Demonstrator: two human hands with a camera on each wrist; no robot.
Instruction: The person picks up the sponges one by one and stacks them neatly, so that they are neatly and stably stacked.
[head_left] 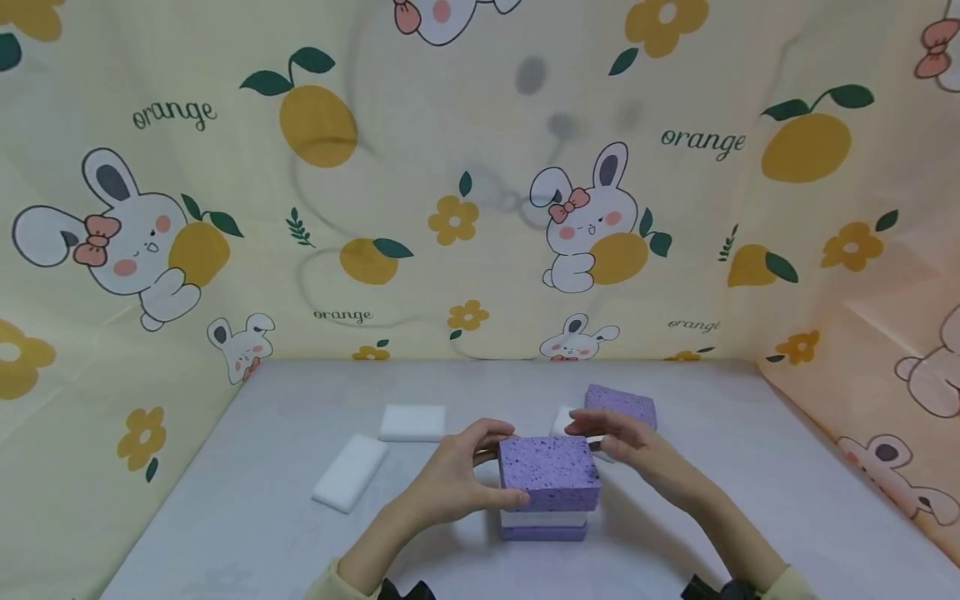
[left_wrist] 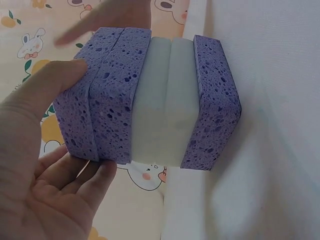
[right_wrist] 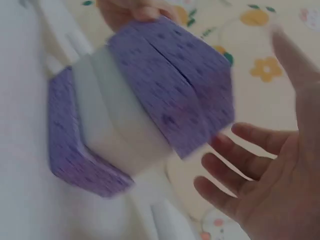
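A stack of sponges stands on the table before me: a purple sponge (head_left: 543, 533) at the bottom, two white sponges (left_wrist: 165, 100) above it, and two purple sponges (head_left: 550, 462) on top. My left hand (head_left: 457, 479) holds the upper purple sponges, thumb along the near left edge and fingers behind. In the left wrist view its thumb tip presses on the topmost one. My right hand (head_left: 633, 442) hovers at the stack's right side, its fingers spread and loosely bent, with nothing in its grasp. Its fingertips are close to the upper purple sponges in the right wrist view, which is blurred.
Two white sponges (head_left: 350, 473) lie flat on the table (head_left: 247, 517) to the left. Behind my right hand are another purple sponge (head_left: 622, 406) and a partly hidden white sponge (head_left: 561, 419). A printed cloth backdrop (head_left: 465, 275) rises at the back and sides.
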